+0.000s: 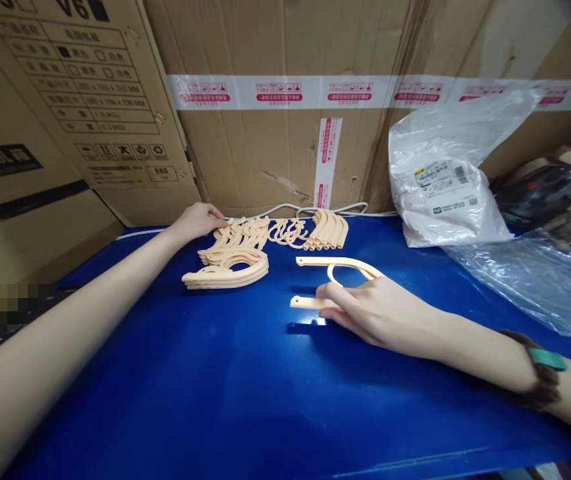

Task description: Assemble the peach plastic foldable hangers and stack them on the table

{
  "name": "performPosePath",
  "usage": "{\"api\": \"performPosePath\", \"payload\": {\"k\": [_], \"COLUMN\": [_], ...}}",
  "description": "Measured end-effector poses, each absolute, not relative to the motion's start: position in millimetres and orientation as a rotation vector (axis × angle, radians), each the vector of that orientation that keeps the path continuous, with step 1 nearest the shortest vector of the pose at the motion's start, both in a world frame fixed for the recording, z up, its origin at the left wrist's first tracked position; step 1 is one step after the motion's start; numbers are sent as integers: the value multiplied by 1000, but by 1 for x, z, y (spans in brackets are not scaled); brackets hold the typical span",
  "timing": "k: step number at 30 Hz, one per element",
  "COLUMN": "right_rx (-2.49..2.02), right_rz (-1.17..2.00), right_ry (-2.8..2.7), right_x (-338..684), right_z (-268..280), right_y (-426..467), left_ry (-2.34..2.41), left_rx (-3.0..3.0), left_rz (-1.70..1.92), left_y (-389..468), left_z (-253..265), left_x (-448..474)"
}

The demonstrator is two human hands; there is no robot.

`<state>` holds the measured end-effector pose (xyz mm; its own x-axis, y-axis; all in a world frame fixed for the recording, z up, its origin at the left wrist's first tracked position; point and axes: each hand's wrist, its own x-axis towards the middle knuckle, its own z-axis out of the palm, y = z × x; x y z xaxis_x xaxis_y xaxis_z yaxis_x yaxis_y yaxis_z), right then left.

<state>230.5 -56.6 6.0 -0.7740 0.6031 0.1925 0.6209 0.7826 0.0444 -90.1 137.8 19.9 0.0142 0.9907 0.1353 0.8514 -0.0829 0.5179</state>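
My right hand (390,310) is closed on a cream plastic hanger arm (332,261), a curved piece held above the blue table; two straight ends with small holes point left, and my fingers hide part of it. At the back left, my left hand (196,221) has its fingertips together at the edge of a row of cream hanger pieces (245,233). What those fingertips grip is too small to make out. In front of that row lies a stack of cream hanger arms (228,277). Small cream hooks (290,232) and a bunch of curved arm pieces (330,230) lie to its right.
Cardboard boxes (265,147) wall off the back and left of the blue table (225,380). A white plastic bag (435,180) with a label stands at back right, beside a clear plastic sheet (530,280). A white cable (360,208) runs along the back.
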Motion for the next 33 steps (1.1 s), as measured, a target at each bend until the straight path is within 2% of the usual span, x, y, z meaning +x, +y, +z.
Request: {"api": "performPosePath", "payload": {"k": [7, 14, 18, 21, 29, 33], "right_rx": [-954, -1014, -980, -968, -926, -943], "right_rz": [-221, -224, -264, -254, -286, -246], "right_ry": [-2754, -2751, -2749, -2755, -2861, -2881], "right_x": [231, 230, 229, 229, 229, 228], "right_z": [5, 5, 6, 5, 2, 3], "right_y": [-56, -57, -58, -57, -53, -55], "left_ry": [1916, 1930, 1545, 1473, 1421, 1361], "left_rx": [2084, 2288, 2494, 2637, 2809, 2673], "left_rz": [809, 1273, 1384, 1209, 415, 341], "left_y": [125, 70, 24, -12, -56, -52], "left_z": [34, 76, 85, 76, 27, 15], "left_x": [-82, -56, -27, -6, 10, 5]}}
